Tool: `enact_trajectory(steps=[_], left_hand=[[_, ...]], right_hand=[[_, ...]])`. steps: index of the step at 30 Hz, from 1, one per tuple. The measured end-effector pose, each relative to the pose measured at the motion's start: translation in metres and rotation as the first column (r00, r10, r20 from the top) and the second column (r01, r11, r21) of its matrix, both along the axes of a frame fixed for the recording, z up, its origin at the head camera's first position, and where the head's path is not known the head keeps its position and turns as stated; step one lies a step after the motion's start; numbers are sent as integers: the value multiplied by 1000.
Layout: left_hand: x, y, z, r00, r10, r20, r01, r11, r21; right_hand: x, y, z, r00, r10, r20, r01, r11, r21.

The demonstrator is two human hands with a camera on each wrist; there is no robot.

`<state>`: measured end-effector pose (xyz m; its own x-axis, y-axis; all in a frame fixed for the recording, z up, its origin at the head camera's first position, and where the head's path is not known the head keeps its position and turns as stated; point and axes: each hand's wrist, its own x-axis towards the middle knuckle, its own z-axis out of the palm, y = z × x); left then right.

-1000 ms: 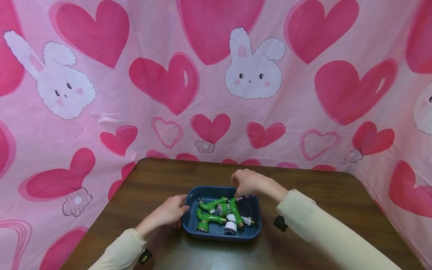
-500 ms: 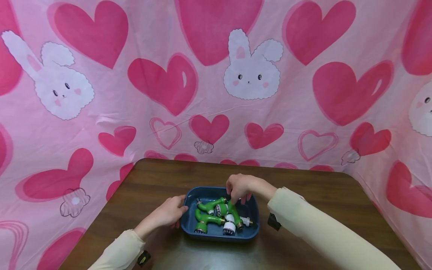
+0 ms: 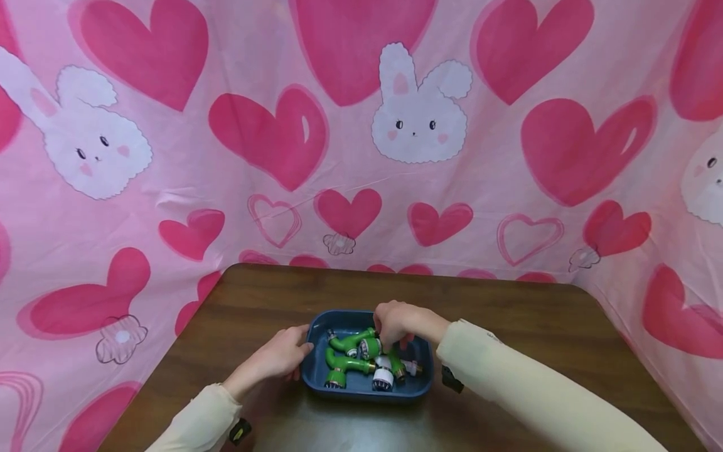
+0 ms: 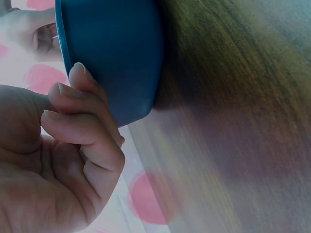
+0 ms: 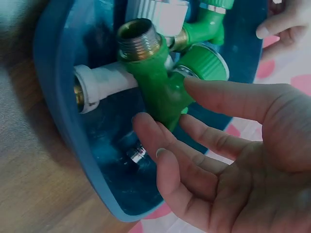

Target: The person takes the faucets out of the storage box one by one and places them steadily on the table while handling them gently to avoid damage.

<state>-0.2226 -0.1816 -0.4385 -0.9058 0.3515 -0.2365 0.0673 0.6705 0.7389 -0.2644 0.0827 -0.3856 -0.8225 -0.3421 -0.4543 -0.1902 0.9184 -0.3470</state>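
Note:
A dark blue plastic basin holds several green and white plastic taps. My left hand grips its left rim, thumb over the edge and curled fingers against the outer wall, as the left wrist view shows. Down in the basin, my right hand pinches a green tap between thumb and index finger; its brass threaded end faces the near side. Beneath that tap lies a white tap. Farther left rest two other green taps, one near and one far. My right fingers hide part of the held tap.
The basin stands on a dark brown wooden table. A pink cloth with hearts and rabbits hangs behind and at both sides. Inside the basin, a small shiny metal fitting shows under my right fingers.
My right hand has moved down and slightly left from the basin's far rim and has taken hold of the green tap. My left hand has stayed on the rim.

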Motion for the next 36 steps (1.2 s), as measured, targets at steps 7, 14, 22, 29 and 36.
enact_trajectory(steps=[7,14,22,29,36], left_hand=[[0,2,2,1000,20,-9,-20,1000,-12],[2,3,3,999,41,-3,-41,999,-26],[2,4,4,999,39,-6,-39,999,-28],[1,3,3,999,42,-4,-42,999,-28],[2,3,3,999,39,3,-39,999,-24]], right_hand=[[0,-1,-4,1000,-19,-15,20,1000,21],[0,-4,-10,1000,-17,-21,18,998,52],[-12,-4,-31,999,-27,-42,30,997,68],[-2,-7,-20,999,-22,-35,24,999,47],[2,-5,-19,1000,-23,-9,23,1000,21]])
